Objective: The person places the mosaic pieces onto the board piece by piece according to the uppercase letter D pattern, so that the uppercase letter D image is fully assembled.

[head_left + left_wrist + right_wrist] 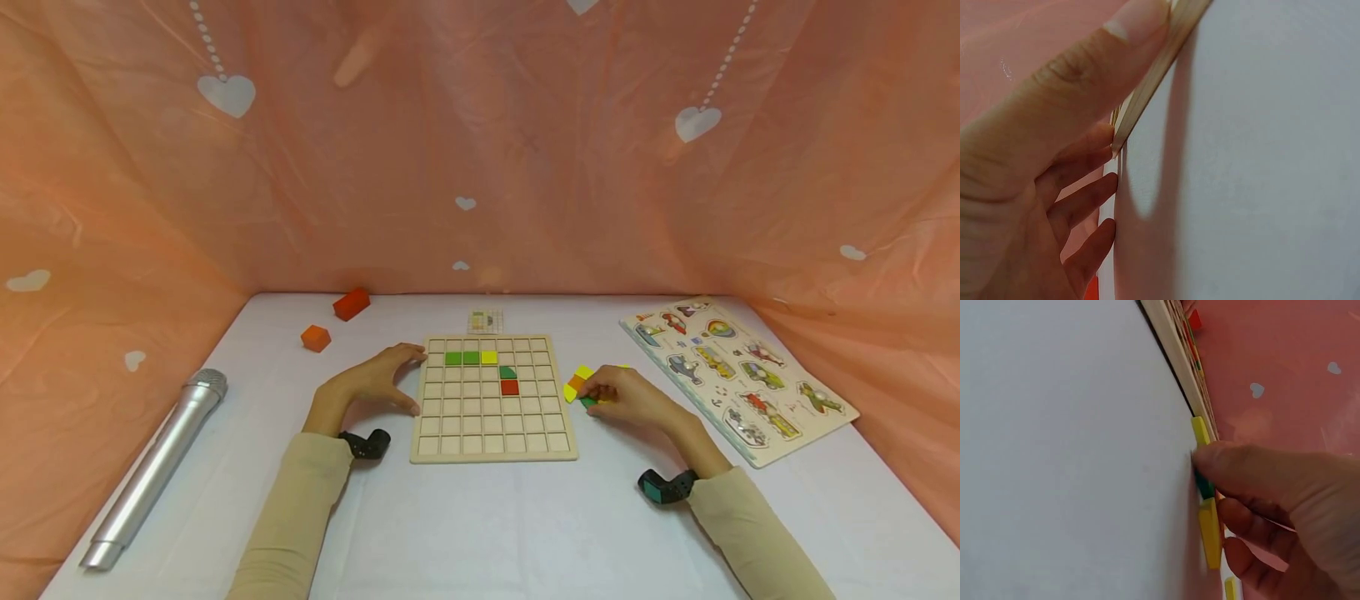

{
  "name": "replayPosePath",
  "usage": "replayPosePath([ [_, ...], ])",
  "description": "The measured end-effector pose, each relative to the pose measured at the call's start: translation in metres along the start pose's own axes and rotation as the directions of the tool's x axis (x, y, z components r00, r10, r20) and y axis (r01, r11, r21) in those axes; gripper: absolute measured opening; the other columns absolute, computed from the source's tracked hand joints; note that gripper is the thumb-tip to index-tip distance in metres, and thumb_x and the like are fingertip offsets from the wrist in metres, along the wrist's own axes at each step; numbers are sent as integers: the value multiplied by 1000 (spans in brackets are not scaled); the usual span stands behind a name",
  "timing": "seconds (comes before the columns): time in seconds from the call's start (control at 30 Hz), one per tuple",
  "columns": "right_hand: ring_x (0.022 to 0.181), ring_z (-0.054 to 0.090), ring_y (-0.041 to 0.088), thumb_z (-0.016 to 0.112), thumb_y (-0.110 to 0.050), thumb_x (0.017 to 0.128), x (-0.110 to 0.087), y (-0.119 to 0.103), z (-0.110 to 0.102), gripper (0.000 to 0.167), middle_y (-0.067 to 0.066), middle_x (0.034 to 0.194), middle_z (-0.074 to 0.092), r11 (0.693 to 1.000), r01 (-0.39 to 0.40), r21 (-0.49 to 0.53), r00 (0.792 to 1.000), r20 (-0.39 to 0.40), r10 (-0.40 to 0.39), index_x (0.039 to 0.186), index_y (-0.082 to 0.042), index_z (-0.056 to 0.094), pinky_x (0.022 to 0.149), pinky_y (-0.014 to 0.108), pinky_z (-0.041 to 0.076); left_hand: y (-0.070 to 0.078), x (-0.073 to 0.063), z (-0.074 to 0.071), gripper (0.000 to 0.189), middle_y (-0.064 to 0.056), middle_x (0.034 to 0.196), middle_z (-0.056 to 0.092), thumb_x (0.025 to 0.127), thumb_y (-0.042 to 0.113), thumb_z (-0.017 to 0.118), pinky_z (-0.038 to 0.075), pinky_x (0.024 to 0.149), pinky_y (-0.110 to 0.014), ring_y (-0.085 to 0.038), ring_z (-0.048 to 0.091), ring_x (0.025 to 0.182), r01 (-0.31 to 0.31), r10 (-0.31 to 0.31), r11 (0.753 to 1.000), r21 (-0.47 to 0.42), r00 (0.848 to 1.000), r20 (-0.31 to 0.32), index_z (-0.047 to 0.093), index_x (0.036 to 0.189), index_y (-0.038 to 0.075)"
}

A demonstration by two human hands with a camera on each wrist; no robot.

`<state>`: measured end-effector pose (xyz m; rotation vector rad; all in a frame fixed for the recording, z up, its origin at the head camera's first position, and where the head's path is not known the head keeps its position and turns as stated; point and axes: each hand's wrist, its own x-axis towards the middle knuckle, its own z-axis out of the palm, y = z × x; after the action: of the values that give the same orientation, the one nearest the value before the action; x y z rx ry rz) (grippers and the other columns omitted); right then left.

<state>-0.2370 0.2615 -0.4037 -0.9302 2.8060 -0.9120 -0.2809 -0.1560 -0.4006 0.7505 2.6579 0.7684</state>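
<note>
Left hand (372,379): you are steadying the grid board (495,457), fingers spread; right hand (632,397): you are pinching a green tile (1204,485) just right of it, ideally lifting clear of yellow tiles (1210,535)

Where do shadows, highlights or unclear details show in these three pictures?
Head view: brightest, with pale highlights along the silver microphone, the small card too tiny to read clearly; left wrist view: dimmer, with a broad, soft-edged shadow on the white tabletop beside the left hand; right wrist view: also dim, with a fainter shadow by the right hand.
</note>
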Motion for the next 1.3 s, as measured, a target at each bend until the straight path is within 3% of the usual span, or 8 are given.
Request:
replayPosePath([
  [0.13, 82, 50, 16, 69, 4, 77, -1, 1, -1, 29, 7, 99, 60, 1000, 31, 4, 1000, -1, -31, 104, -1, 62, 70, 26, 45, 0, 0, 0, 88, -12, 147, 32, 64, 30, 85, 20, 113, -48, -31, 24, 137, 1, -1, 1000, -9, 1000, -1, 42, 137, 6],
  [0.33, 84, 50, 15, 80, -27, 73, -1, 4, 2, 35, -1, 89, 55, 989, -94, -116, 994, -72, 86, 93, -8, 59, 73, 30, 44, 1, -1, 0, 90, -12, 147, 32, 64, 30, 85, 20, 113, -48, -31, 24, 137, 10, -10, 1000, -14, 1000, 4, 41, 138, 7],
  [0.4, 82, 51, 13, 80, -31, 72, -1, 6, 3, 33, -2, 86, 55, 987, -102, -124, 992, -83, 92, 89, -10, 60, 71, 28, 44, 1, -1, 0, 90, -11, 148, 32, 64, 31, 85, 20, 113, -48, -30, 24, 137, 15, -15, 1000, -16, 1000, 6, 41, 139, 8],
  [0.63, 78, 51, 11, 78, -22, 75, 1, 8, 3, 19, -3, 84, 55, 992, -26, -123, 996, -84, 16, 87, -12, 66, 67, 25, 44, 0, 0, -1, 90, -11, 148, 31, 64, 31, 85, 19, 113, -48, -30, 23, 138, 11, -11, 1000, -8, 1000, 3, 41, 139, 7],
  [1.03, 78, 53, 10, 78, -19, 75, 3, 8, 0, 21, -3, 86, 59, 997, 7, -73, 997, -70, -12, 90, -10, 68, 67, 23, 47, 1, -1, -1, 89, -15, 146, 33, 64, 29, 85, 20, 113, -49, -33, 24, 137, -30, 30, 1000, -7, 1000, -3, 42, 137, 4],
  [1.3, 82, 58, 17, 77, -12, 76, 25, -12, 1, 22, -3, 90, 65, 989, 149, 19, 984, -100, -146, 96, -9, 67, 73, 33, 50, 2, -1, -1, 89, -13, 147, 32, 64, 29, 85, 19, 113, -48, -32, 24, 137, 0, 0, 1000, -7, 1000, 0, 42, 138, 6],
])
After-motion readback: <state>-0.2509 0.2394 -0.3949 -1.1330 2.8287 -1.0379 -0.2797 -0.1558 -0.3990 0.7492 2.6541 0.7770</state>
